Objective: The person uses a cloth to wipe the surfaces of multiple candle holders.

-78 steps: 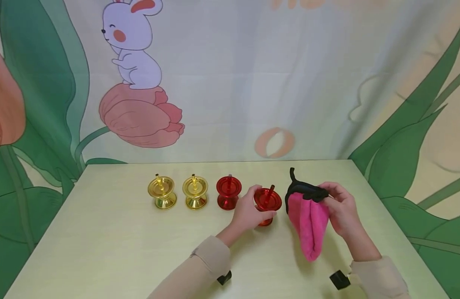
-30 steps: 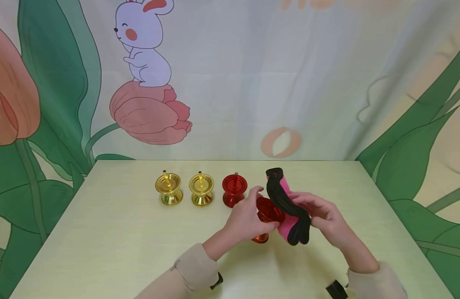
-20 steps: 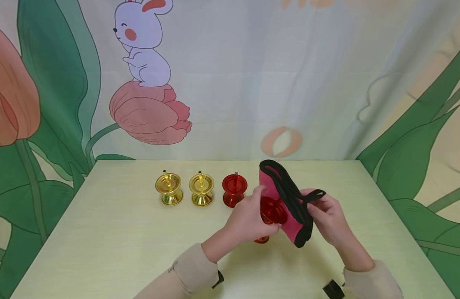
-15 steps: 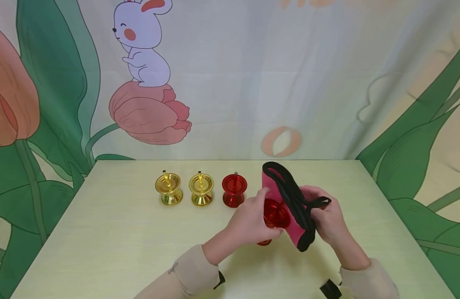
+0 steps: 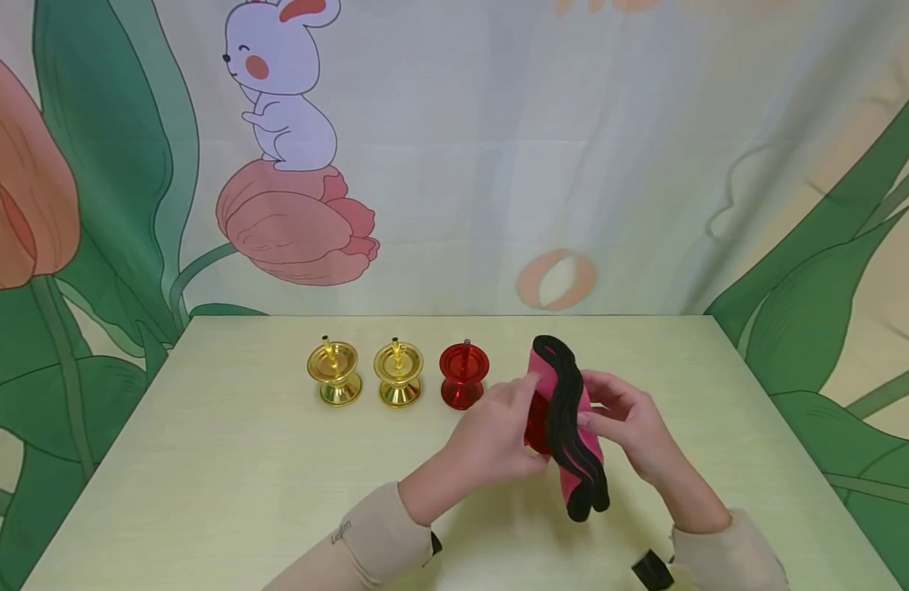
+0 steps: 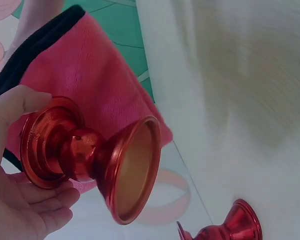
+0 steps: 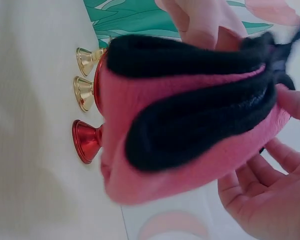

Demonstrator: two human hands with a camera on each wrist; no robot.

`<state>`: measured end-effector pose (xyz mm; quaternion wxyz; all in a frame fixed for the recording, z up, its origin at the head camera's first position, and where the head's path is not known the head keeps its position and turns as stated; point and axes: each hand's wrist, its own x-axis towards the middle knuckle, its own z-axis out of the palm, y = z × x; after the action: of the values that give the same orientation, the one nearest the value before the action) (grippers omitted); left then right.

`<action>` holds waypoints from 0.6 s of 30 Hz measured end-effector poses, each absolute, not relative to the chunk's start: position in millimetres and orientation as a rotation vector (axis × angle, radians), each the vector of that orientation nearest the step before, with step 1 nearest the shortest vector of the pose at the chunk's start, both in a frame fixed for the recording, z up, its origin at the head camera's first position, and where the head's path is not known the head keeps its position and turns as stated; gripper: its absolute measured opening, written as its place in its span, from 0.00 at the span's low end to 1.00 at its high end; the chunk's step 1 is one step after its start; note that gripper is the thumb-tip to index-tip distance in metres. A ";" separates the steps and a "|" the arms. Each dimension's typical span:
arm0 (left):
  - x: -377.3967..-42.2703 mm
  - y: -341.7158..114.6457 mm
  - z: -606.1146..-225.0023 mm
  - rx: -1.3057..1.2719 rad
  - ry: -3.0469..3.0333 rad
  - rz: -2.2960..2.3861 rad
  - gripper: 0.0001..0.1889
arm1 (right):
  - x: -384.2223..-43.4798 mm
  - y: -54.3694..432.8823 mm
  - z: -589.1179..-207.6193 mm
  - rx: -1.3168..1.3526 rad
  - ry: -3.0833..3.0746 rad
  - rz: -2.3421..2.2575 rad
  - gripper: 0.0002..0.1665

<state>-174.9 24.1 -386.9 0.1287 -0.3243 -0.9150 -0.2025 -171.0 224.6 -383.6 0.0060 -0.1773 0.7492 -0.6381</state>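
My left hand [image 5: 491,431] grips a red metal candle holder [image 6: 82,155] by its dish, tilted and lifted off the table. Its hollow foot is visible in the left wrist view. My right hand [image 5: 635,427] pinches a folded pink cloth with black edging [image 5: 568,410] between thumb and fingers. The cloth lies against the dish and covers most of it in the head view. Whether the spike is wrapped is hidden. Left of my hands a second red candle holder [image 5: 464,375] stands upright.
Two gold candle holders, one farther left [image 5: 334,373] and one nearer [image 5: 398,373], stand in line with the standing red one on the pale table [image 5: 225,492]. Behind the table's back edge hangs a printed curtain [image 5: 439,164] with a rabbit and tulips.
The candle holder went from upright to raised and tilted towards the cloth. The cloth, earlier hanging apart from it, now lies against the dish; lately its folds have shifted over the dish.
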 end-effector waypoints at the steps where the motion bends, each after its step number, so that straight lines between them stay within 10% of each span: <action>1: -174.8 23.7 -388.0 -0.958 -2.641 -0.561 0.43 | -171.0 224.3 -383.7 -0.531 2.378 -1.956 0.21; 18: -173.2 16.8 -388.6 -0.933 -2.368 -0.493 0.40 | -169.3 219.8 -388.1 -0.575 2.378 -2.159 0.23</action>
<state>-173.2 16.8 -388.6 0.2711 -0.3463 -0.8793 -0.1829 -169.3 219.8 -388.1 -0.0604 -0.1759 0.7275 -0.6605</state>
